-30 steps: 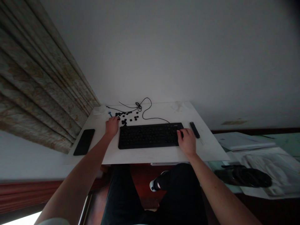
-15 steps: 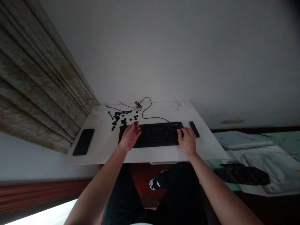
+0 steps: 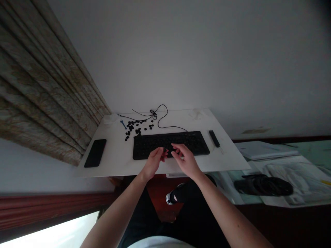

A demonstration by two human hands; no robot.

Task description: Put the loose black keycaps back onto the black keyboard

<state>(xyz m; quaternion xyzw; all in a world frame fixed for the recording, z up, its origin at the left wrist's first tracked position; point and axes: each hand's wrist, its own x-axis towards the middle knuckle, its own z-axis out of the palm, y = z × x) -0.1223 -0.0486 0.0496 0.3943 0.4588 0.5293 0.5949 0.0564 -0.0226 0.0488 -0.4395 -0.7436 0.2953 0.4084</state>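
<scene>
A black keyboard (image 3: pixel 144 144) lies across the white table, its cable leaving from the back edge. Over its front edge, left of the middle, my left hand (image 3: pixel 154 160) is closed in a pinch on a small black keycap (image 3: pixel 164 150). Just to the right, my right hand (image 3: pixel 184 158) hovers over the keyboard with thumb and fingers apart, nothing seen between them. The two hands' fingertips are near each other but apart. Many loose black keycaps (image 3: pixel 131 126) are scattered behind the keyboard's left end, and a blue tool (image 3: pixel 123 124) lies beside them.
A black phone (image 3: pixel 95 153) lies at the table's left. Right of the keyboard is a dark elongated object (image 3: pixel 214 138). The tied cable (image 3: pixel 153 114) runs along the back near the wall. A patterned curtain (image 3: pixel 51 75) hangs on the left; papers (image 3: pixel 266 150) lie at the right.
My left hand has moved right and nearer with the keycap. My right hand has left the keyboard's right end and come left beside it. The view has shifted slightly.
</scene>
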